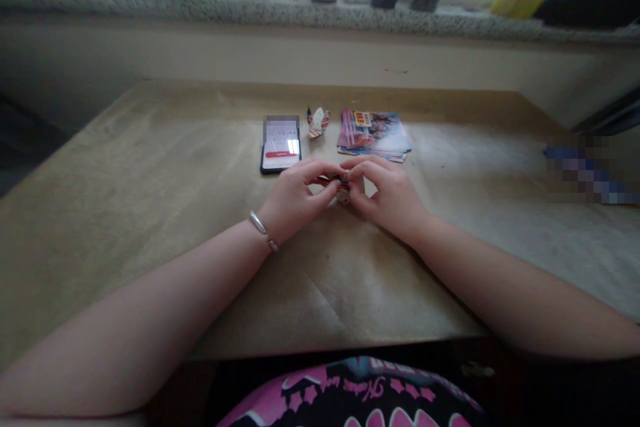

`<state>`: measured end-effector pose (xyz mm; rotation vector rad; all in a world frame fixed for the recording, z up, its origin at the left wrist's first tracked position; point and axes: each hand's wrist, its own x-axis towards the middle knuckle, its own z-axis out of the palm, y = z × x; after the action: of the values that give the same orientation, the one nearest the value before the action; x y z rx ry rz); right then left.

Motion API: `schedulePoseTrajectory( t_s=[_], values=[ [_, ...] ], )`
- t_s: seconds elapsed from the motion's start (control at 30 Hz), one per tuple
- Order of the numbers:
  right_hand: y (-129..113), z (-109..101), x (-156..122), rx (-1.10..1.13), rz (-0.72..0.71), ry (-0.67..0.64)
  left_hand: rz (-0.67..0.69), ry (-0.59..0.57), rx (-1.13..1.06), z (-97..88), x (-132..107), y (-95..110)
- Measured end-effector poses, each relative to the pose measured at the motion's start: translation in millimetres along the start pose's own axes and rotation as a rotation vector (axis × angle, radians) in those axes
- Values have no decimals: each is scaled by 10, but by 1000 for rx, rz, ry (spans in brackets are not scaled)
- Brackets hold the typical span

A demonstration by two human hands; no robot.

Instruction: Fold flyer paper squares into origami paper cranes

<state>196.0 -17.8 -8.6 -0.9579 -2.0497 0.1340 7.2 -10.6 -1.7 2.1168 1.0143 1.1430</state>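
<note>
My left hand (295, 200) and my right hand (387, 193) meet at the middle of the table covered in brown paper (150, 213). Both pinch a small folded piece of coloured paper (341, 181), red and white, which their fingers mostly hide. A silver bangle (261, 227) sits on my left wrist. Just beyond my hands lie a phone (281, 147) with its screen lit, a small folded paper figure (318, 121) and a stack of colourful printed sheets (373, 135).
A stone windowsill (300, 10) runs along the back with jars, bottles, a green case and a yellow object. A blurred blue-and-white item (590, 170) lies at the table's right edge. My pink and black shirt shows at the bottom.
</note>
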Motion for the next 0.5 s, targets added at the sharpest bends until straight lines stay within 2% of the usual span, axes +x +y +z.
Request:
schedulePoseTrajectory(
  t_s=[0.33, 0.5],
  values=[
    [-6, -12, -25, 10, 47, -16, 80, 54, 146, -32, 9, 6],
    [-26, 0, -24, 39, 103, -13, 71, 62, 200, -40, 9, 21]
  ],
)
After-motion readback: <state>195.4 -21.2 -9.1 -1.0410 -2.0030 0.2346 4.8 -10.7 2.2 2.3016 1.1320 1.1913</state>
